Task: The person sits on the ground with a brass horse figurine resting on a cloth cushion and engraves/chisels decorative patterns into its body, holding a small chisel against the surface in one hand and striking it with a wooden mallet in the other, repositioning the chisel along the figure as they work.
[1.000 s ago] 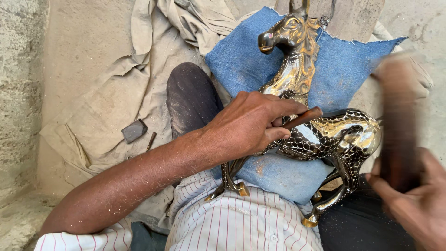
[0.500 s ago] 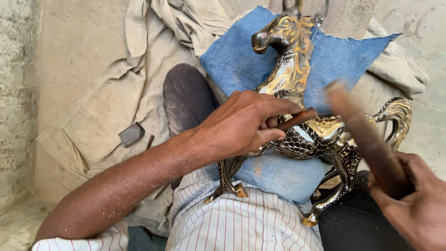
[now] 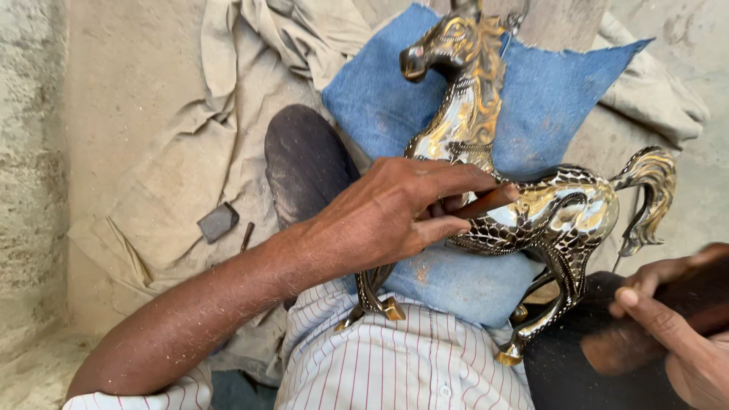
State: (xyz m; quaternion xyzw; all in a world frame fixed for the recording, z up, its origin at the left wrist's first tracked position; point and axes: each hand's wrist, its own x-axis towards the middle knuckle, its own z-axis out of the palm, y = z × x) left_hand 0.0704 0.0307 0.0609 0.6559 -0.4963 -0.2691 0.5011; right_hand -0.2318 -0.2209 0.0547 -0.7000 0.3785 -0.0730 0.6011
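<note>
Swung down since half a second ago, the dark wooden mallet [image 3: 668, 319] now sits low at four o'clock in the frame, blurred and partly cut off by the right edge, gripped in the right hand [image 3: 683, 334] whose fingers wrap its handle. At centre the left hand [image 3: 387, 216] is closed around a short reddish-brown punch [image 3: 486, 203], its tip touching the flank of the brass horse figurine [image 3: 562, 216]. That horse lies on its side on a blue cloth [image 3: 547, 83] across the lap, head toward twelve o'clock, tail toward three. Its nearer forelegs are partly hidden under the left wrist; the punch's upper end is buried in the fist, so its length cannot be judged
</note>
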